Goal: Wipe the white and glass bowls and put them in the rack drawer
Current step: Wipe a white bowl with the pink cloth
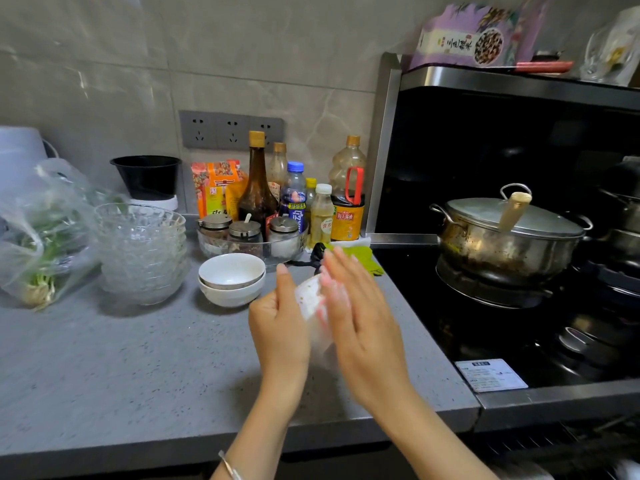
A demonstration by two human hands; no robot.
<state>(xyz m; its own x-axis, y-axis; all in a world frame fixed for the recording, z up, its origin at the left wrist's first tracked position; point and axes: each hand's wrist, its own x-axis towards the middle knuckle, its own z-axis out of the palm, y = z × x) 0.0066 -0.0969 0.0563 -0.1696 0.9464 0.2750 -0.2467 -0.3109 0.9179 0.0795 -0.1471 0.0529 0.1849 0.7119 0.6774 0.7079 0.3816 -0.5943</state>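
Right, so both hands were up over the countertop [121, 358] and neither was on a bowl. The left hand [277, 323] had its fingers curled in and its thumb raised, gripping one side of a white cloth [310, 299]. It could have been a wipe or a paper towel, hard to tell which, and it carried a few brownish specks. The right hand [363, 320] was flat, fingers straight and close together, laid against the other face of that cloth. Motion blur smeared it, so how firmly it pressed could not be read. And the bowls? The two white bowls [231, 278] sat nested one in the other on the counter, just beyond the left hand and near the tray of spice jars [249, 237]. The glass bowls [142, 251] stood in a tall stack further left, beside the bag of greens [41, 237]. Nobody was touching either stack, and the rack drawer was nowhere in view. So my read was that this was the very start, or close to it: the cloth was being readied, folded or flattened between the palms, with no wiping under way on any bowl that showed. Whether any bowl had been wiped could not be told from their look. All of them sat stacked on the counter, none put away as far as the view showed. Left to do, then: wipe the white pair, wipe the whole glass stack, and carry every one to the drawer. The lidded pot [502, 244] on the stove at the right played no part.
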